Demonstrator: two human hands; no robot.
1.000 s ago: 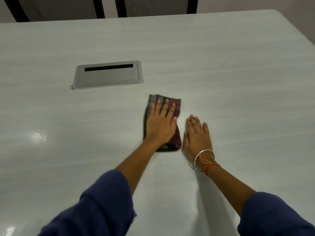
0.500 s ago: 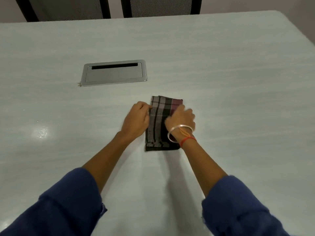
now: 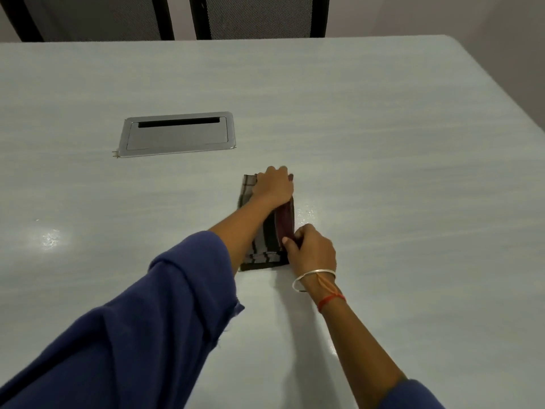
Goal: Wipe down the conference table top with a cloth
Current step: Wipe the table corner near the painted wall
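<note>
The worktop [image 3: 383, 149] is pale and smooth, with a faint streaky grain like laminate. It is glossy enough to throw bright glints at its left side and just beside the cloth [image 3: 267, 246]. The cloth is matt woven fabric, checked in grey, black and maroon, and lies in soft folded layers. The cable hatch [image 3: 177, 140], set flush in the worktop, is satin grey metal with a brighter, shinier rim. The chair backs [image 3: 259, 16] are dark mesh in smooth black frames. The left sleeve [image 3: 147, 320] is matt blue fabric with loose threads at its hem. On the right wrist are a shiny metal bangle [image 3: 312, 274] and a red-orange thread [image 3: 330, 301].
</note>
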